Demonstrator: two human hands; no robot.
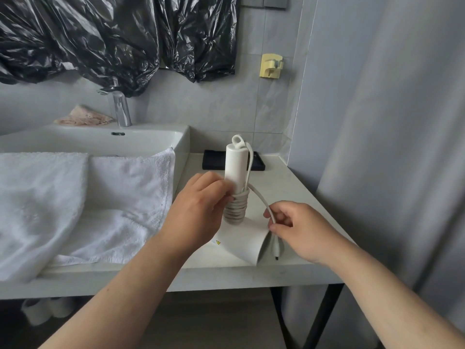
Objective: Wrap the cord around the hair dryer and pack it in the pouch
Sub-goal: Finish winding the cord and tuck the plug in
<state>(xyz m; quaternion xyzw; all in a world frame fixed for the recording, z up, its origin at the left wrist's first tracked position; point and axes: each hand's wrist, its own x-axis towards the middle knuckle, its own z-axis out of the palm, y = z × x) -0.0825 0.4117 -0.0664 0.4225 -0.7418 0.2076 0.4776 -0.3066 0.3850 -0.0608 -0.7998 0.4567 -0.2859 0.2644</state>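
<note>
Left hand [198, 205] gripping the white cylindrical plastic hair dryer [235, 167], the right hand [299, 227] pinching the pale rubbery cord [263, 201] should wind tautly.

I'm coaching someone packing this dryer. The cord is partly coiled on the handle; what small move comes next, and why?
Probably another turn: the right hand carries the loose cord round the handle above the coils while the left hand steadies them. A tail ending in the plug is unwrapped, and the black pouch lies behind, untouched.
</note>
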